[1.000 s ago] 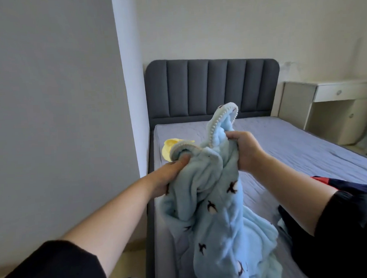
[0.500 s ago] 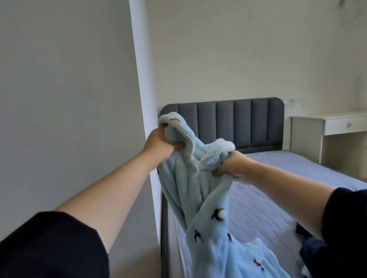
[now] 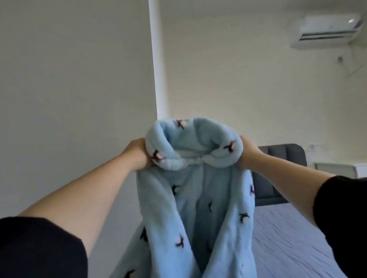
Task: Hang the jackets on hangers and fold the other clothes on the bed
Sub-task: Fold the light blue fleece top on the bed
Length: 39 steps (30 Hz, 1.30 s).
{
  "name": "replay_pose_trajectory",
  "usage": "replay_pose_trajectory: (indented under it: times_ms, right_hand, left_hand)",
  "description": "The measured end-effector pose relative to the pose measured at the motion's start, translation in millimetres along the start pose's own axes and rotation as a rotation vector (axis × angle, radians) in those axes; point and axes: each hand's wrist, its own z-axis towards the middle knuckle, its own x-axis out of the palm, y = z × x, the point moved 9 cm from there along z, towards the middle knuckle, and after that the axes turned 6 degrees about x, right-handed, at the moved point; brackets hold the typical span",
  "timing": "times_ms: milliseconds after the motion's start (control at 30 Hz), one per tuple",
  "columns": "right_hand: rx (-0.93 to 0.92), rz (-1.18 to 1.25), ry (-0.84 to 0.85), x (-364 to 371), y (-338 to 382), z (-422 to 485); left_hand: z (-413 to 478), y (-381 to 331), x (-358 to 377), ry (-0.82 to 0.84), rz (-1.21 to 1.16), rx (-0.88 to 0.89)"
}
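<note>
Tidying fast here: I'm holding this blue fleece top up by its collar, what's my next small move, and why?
Probably lower it flat onto the bed: left hand and right hand grip the fleece top by its collar; no hanger shows.

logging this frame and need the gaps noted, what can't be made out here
Head view, the only one:
- Fingertips of the left hand and right hand: buried in the blue fleece garment's collar.
- Garment's hem and sleeves: cut off by the bottom edge.
- Most of the bed: behind the garment and right arm; no other clothes or hangers show.
</note>
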Motion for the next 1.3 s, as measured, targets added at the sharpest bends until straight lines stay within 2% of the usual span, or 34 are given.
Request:
replay_pose_trajectory:
  times_ms: [67, 133, 200, 267, 333, 400, 500, 667, 733, 800, 867, 933, 1033, 1167, 1233, 1300]
  right_hand:
    - [-0.044, -0.026, -0.029, 1, 1, -7]
    - [-0.096, 0.107, -0.180, -19, 12, -7]
    - [-0.042, 0.292, -0.267, -40, 12, 3]
    - [0.073, 0.344, -0.199, -49, 4, 11]
    - [0.177, 0.376, -0.074, -42, -11, 14]
    - [0.197, 0.458, -0.013, -40, -20, 9]
    - [0.188, 0.592, 0.050, -49, -21, -1]
    - [0.151, 0.638, -0.051, -96, -9, -5]
    - [0.152, 0.690, -0.069, -114, -10, -6]
    - [0.198, 0.627, -0.011, -119, -21, -9]
    - [0.268, 0.392, 0.102, -104, -40, -15]
    - [0.285, 0.168, 0.127, -82, -62, -22]
    - [0.286, 0.045, 0.105, -39, -104, -40]
    - [0.321, -0.168, 0.251, 42, -174, -80]
    - [0.300, -0.336, 0.376, 89, -207, -109]
    - [0.320, -0.399, 0.446, 132, -243, -142]
  left_hand:
    - [-4, 10, -7, -0.017, 0.066, 0.018]
    - [-2, 11, -37, -0.229, -0.003, 0.041]
    - [0, 26, -56, -0.352, -0.196, -0.007]
    - [0, 47, -44, -0.253, -0.456, -0.125]
    - [-2, 61, -29, -0.139, -0.534, -0.179]
    - [-4, 59, -32, -0.134, -0.495, -0.135]
    - [-4, 42, -53, -0.223, -0.476, -0.035]
    - [-15, -17, -99, -0.484, -0.092, 0.249]
    - [-17, -33, -102, -0.520, 0.036, 0.330]
    - [-11, -41, -87, -0.440, 0.189, 0.384]
    - [-6, -42, -56, -0.274, 0.246, 0.394]
    - [-10, -34, -18, -0.145, 0.233, 0.337]
    - [-29, -15, 51, -0.062, 0.253, 0.244]
    - [-62, 4, 155, 0.044, 0.338, 0.212]
    - [-84, 16, 216, 0.215, 0.400, 0.131]
    - [-110, 32, 278, 0.392, 0.398, 0.036]
